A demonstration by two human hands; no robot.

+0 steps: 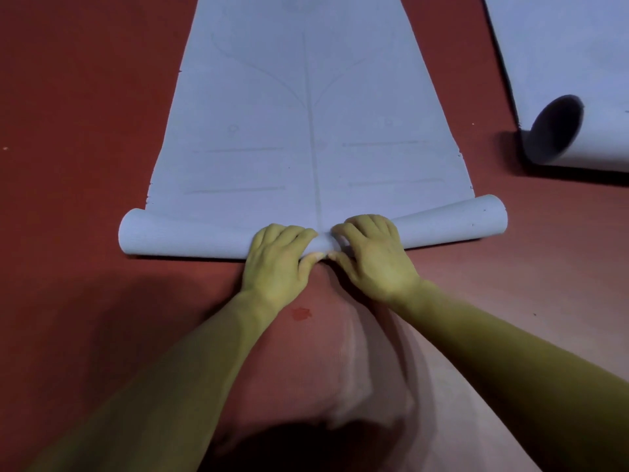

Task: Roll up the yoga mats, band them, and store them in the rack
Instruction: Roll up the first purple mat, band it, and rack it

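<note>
Both hands are on the mat (306, 131), at its rolled end (183, 236), dead centre. L hand (277, 257) and R hand (369, 253) sit side by side, thumbs nearly touching. Fingers are curled over the top of the roll w/ thumbs tucked at its near side, so I'm gripping it, not pressing flat-palmed.

Key relation: the roll's long axis runs L–R across me, and the unrolled rest of the mat lies flat on the red floor (68, 131), straight ahead, away from my body. So I reckon the next push goes fwd, both hands together; neither is nearer than the other.

Both ends of the roll stick out well past my hands w/ nothing holding them. The R end sits a bit further fwd than the L and looks looser, so prob. it's going skew and needs evening out.

The 2nd mat (578, 63) is off to my R, well apart, its near end curled into an open tube (554, 127). No band or rack in view.
</note>
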